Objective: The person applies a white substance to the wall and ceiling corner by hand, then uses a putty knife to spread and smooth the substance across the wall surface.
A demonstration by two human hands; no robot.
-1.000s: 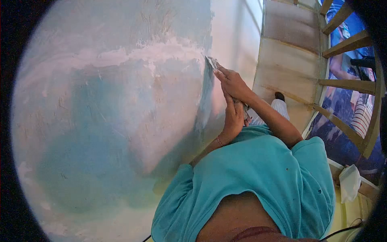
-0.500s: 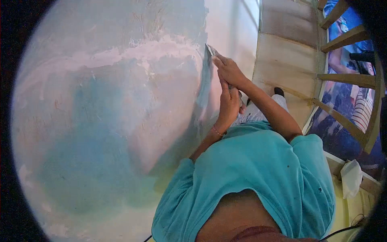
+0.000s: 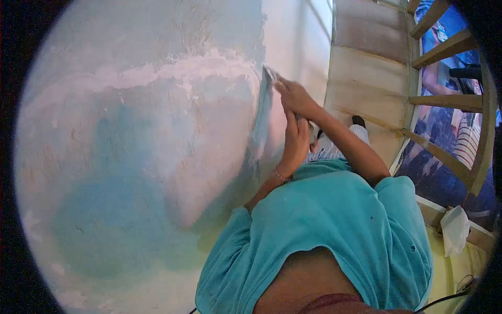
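Note:
My right hand [image 3: 299, 100] is closed on the handle of a flat-bladed scraper [image 3: 270, 74], whose thin blade lies against the patchy blue and white wall [image 3: 136, 157]. My left hand [image 3: 296, 140] is just below the right one, its fingertips touching the right hand's underside. Its fingers are wrapped round something greyish that is mostly hidden behind the palm. A whitish ridge of smeared coating [image 3: 209, 65] curves across the wall to the left of the blade.
Right of the wall are brown panels [image 3: 368, 70]. A wooden ladder-like frame [image 3: 447, 103] stands at the far right, with a person in striped clothing [image 3: 469, 141] behind it. A white bag or cloth [image 3: 455, 230] hangs at the lower right, near a black cable [image 3: 444, 299].
The scraper blade and my right hand have moved slightly down along the wall. My left hand stays close beneath it. The whole view has shifted a little.

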